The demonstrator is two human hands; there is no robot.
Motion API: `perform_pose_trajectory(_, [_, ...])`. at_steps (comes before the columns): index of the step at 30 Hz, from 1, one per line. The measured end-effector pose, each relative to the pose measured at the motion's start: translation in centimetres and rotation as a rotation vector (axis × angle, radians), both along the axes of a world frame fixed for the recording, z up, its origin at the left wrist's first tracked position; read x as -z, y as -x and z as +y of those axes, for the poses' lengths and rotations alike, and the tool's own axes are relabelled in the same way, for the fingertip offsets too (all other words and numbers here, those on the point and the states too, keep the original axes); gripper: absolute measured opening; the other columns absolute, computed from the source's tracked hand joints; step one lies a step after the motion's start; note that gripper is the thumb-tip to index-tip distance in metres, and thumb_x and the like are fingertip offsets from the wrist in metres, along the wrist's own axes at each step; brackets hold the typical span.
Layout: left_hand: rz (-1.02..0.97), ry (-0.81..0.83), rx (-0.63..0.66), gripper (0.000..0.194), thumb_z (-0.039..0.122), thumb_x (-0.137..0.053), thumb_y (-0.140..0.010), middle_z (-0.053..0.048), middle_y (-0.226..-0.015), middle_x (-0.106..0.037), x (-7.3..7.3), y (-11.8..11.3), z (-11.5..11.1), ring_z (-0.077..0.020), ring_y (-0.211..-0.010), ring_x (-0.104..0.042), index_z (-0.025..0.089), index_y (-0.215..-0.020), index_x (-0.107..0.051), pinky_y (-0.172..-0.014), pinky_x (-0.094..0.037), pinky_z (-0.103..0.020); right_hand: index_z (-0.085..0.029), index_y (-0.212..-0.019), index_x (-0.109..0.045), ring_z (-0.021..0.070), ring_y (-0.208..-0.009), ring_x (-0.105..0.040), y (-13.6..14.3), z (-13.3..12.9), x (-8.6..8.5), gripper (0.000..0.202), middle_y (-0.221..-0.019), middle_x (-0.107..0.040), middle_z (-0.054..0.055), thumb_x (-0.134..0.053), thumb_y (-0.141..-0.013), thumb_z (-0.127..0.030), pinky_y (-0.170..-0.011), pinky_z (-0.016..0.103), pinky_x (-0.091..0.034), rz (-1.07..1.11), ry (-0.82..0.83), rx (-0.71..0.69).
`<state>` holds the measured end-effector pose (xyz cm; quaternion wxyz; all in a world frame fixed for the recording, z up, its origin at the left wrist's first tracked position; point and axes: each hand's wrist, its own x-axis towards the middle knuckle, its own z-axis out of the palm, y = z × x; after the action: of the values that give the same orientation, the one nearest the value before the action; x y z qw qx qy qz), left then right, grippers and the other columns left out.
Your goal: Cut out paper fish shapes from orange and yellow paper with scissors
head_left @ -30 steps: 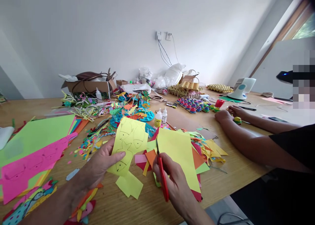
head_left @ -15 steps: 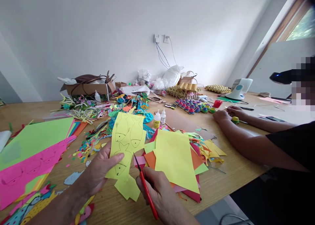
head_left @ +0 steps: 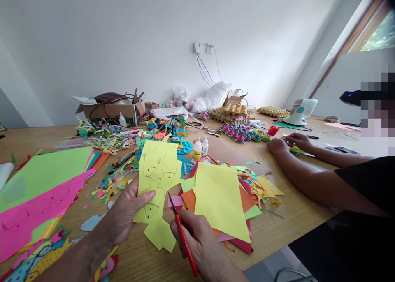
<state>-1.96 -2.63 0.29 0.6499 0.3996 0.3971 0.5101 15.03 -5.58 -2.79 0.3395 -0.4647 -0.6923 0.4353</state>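
Observation:
Between thumb and fingers, my left hand (head_left: 129, 206) holds a yellow sheet (head_left: 161, 167) with several fish outlines drawn on it in dark line. My right hand (head_left: 197, 234) is closed on red-handled scissors (head_left: 185, 243), whose dark tips point up toward the sheet's right edge without touching it. Beneath the sheet's lower end, a yellow paper scrap (head_left: 160, 234) lies on the wooden table (head_left: 262, 249). A larger yellow sheet (head_left: 219, 199) rests on a stack of coloured paper to the right of the scissors.
Pink paper with drawn fish (head_left: 43, 206) and green paper (head_left: 52, 175) lie at the left. Glue bottles (head_left: 196, 149) stand behind the sheets. Another person's hands (head_left: 280, 145) work at the right, near painted egg cartons (head_left: 240, 133). A cardboard box (head_left: 111, 111) stands near the wall.
The held yellow sheet has tilted slightly and shifted a little left at its top. The other person's farther hand has moved slightly. My right hand has barely moved.

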Motion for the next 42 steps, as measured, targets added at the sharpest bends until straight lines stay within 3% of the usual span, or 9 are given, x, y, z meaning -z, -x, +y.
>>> perform_pose_trajectory(6, [-0.007, 0.021, 0.048, 0.062, 0.020, -0.071, -0.070, -0.006, -0.099, -0.074, 0.3, -0.3, 0.0, -0.0216, -0.068, -0.070, 0.026, -0.128, -0.048, -0.060, -0.055, -0.028, -0.019, -0.061, -0.037, 0.0088, -0.051, -0.033, 0.2, 0.0, -0.4, 0.030, -0.053, -0.035, -0.005, -0.041, -0.088, -0.032, -0.046, 0.021, -0.022, 0.016, 0.039, 0.006])
perform_pose_trajectory(16, [0.020, 0.038, 0.076, 0.063, 0.023, -0.072, -0.068, -0.007, -0.098, -0.075, 0.4, -0.3, -0.1, -0.0217, -0.065, -0.070, 0.026, -0.128, -0.050, -0.055, -0.054, -0.028, -0.020, -0.061, -0.036, 0.0094, -0.050, -0.035, 0.1, 0.3, 0.9, 0.037, -0.052, -0.036, -0.005, -0.039, -0.089, -0.043, -0.047, 0.021, -0.026, 0.038, -0.024, -0.005])
perform_pose_trajectory(25, [0.022, 0.049, 0.093, 0.063, 0.024, -0.074, -0.068, -0.008, -0.091, -0.075, 0.5, -0.7, -0.1, -0.0236, -0.064, -0.070, 0.022, -0.126, -0.049, -0.057, -0.056, -0.032, -0.020, -0.061, -0.036, 0.0098, -0.052, -0.038, 0.2, 0.2, 1.2, 0.036, -0.053, -0.038, -0.004, -0.039, -0.090, -0.041, -0.047, 0.022, -0.026, 0.056, 0.015, 0.013])
perform_pose_trajectory(33, [-0.006, 0.064, 0.156, 0.051, 0.024, -0.073, -0.070, -0.010, -0.092, -0.075, 0.8, -0.8, -0.3, -0.0253, -0.069, -0.070, 0.019, -0.118, -0.055, -0.060, -0.057, -0.035, -0.020, -0.062, -0.039, 0.0098, -0.050, -0.038, 0.4, 0.1, 1.7, 0.037, -0.052, -0.038, -0.005, -0.038, -0.090, -0.043, -0.046, 0.022, -0.026, 0.096, 0.036, 0.033])
perform_pose_trajectory(42, [-0.004, 0.092, 0.143, 0.055, 0.024, -0.075, -0.068, -0.012, -0.093, -0.074, 0.8, -0.9, -0.4, -0.0266, -0.068, -0.070, 0.016, -0.118, -0.054, -0.059, -0.057, -0.036, -0.019, -0.062, -0.040, 0.0093, -0.052, -0.039, 0.4, 0.2, 2.0, 0.038, -0.054, -0.039, -0.004, -0.039, -0.090, -0.044, -0.046, 0.020, -0.027, 0.090, 0.025, 0.033])
